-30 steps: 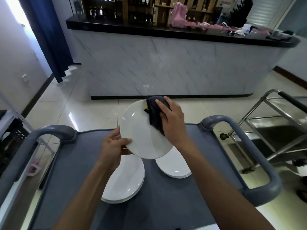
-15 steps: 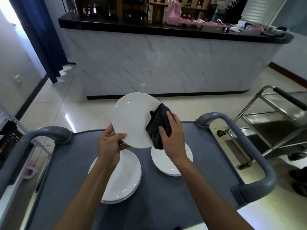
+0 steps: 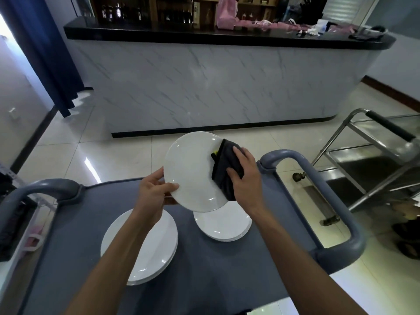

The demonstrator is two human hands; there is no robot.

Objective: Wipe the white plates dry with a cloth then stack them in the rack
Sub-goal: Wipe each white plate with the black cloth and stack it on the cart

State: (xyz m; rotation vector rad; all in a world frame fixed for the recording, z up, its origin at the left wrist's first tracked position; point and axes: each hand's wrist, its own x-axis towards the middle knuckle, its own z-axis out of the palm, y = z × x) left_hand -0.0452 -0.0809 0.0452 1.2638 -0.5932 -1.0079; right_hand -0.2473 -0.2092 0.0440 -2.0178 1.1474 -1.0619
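White plate (image 3: 193, 171) held tilted in the air above the grey cart top (image 3: 204, 269). Left hand (image 3: 152, 192) pinches its lower-left rim, thumb on the face, fingers behind and hidden. Right hand (image 3: 246, 178) grips a dark cloth (image 3: 223, 169) folded over the plate's right edge; cloth covers that rim. Two plate stacks on the cart: left stack (image 3: 145, 248) partly under the left forearm, right stack (image 3: 223, 226) half hidden by the held plate. Rack not identifiable.

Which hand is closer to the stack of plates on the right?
Right. The right hand, gripping the dark cloth, hovers just above that stack; the left hand holds the raised plate farther left.
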